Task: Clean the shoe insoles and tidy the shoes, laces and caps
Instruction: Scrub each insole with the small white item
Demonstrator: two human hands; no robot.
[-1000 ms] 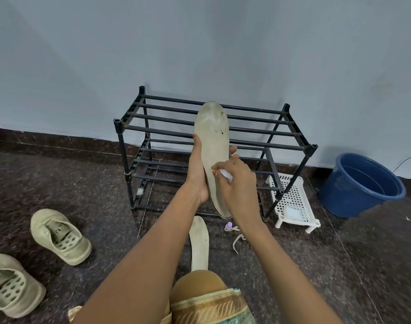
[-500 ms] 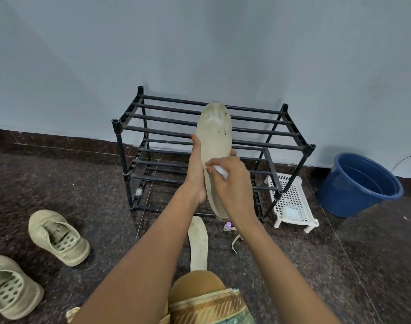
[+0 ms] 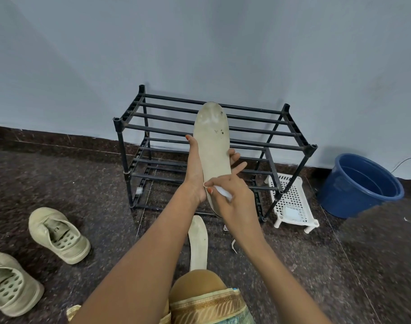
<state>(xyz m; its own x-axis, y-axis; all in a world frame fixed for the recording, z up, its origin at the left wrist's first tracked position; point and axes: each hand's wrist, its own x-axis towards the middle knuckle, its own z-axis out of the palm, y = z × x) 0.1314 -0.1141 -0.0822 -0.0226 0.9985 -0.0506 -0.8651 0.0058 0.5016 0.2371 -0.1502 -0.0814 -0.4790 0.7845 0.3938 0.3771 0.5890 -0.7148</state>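
One insole [image 3: 212,148] stands upright before the shoe rack [image 3: 312,148], gripped by my left hand [image 3: 195,174], and my right hand [image 3: 234,202], pinching a white wipe [image 3: 222,192], has slid down to its heel; the toe-end specks [image 3: 222,132] still need wiping.

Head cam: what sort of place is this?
Probably a home entry or utility corner: a black shoe rack against the wall, loose shoes on the dark stone floor, a blue bucket nearby. The left hand holds an insole; the right hand pinches a small white item.
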